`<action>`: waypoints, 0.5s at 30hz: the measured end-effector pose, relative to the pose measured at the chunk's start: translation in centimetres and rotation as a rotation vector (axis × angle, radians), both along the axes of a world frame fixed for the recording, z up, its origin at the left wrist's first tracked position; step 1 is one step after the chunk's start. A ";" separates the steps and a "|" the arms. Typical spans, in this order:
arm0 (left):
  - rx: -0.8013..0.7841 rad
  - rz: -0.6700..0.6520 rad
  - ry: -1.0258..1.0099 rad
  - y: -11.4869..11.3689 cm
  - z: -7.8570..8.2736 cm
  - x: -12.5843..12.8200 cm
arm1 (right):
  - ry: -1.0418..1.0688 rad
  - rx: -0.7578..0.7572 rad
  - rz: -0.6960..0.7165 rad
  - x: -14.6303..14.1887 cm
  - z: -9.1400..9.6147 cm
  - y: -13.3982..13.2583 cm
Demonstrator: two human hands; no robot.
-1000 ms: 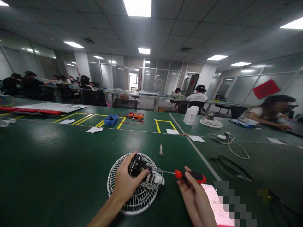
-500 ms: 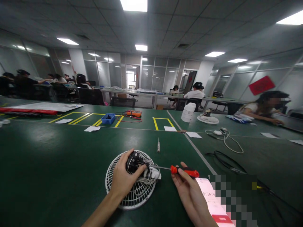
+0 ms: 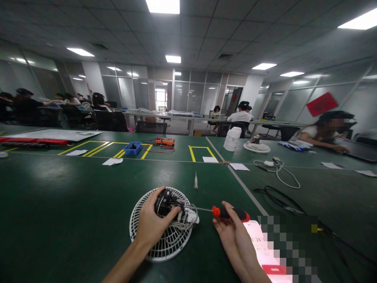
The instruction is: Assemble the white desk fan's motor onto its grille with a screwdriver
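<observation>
A round white fan grille [image 3: 171, 247] lies flat on the green table, with a black fan motor [image 3: 164, 203] on top of it. My left hand [image 3: 154, 220] grips the motor, thumb on its near right side and fingers around the back. My right hand [image 3: 235, 230] holds a red and black screwdriver [image 3: 231, 213] by the handle, between thumb and fingers. Its shaft points left, and the tip reaches in among the motor parts, where I cannot make out its exact contact. A white plastic part [image 3: 191, 216] and looped pale wires sit beside the motor.
A small clear-handled screwdriver [image 3: 196, 181] lies beyond the grille. Farther off are a blue bin [image 3: 132, 148], an orange multimeter [image 3: 165, 141] and white stacked cups [image 3: 232, 138]. Cables [image 3: 279, 173] and a lit phone [image 3: 262, 247] lie right. A person [image 3: 326, 133] sits far right.
The screwdriver handle has turned in my right hand, showing more of its black side, and the fingers have shifted slightly. My left hand stays on the motor. The whole view has shifted slightly.
</observation>
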State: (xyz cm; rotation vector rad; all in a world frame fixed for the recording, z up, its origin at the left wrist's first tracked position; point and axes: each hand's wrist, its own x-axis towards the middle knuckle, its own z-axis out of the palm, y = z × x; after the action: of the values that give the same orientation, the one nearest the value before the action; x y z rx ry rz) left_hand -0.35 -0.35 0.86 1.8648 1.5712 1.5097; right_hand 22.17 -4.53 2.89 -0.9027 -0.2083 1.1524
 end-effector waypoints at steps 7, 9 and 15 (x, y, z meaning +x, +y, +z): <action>-0.001 -0.008 0.009 0.0 0.1 0.0 | 0.061 0.061 0.015 0.2 0.8 -0.2; -0.013 -0.008 0.009 0.0 0.0 0.0 | 0.062 0.070 0.020 0.3 0.7 -0.2; 0.001 -0.020 0.005 0.0 -0.1 0.1 | 0.022 0.059 -0.002 0.3 0.2 -0.1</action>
State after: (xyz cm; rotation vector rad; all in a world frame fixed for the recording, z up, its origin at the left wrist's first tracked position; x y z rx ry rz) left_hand -0.29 -0.37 0.75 1.8813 1.5496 1.4990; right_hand 22.44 -4.66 3.07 -0.8381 -0.2223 1.1477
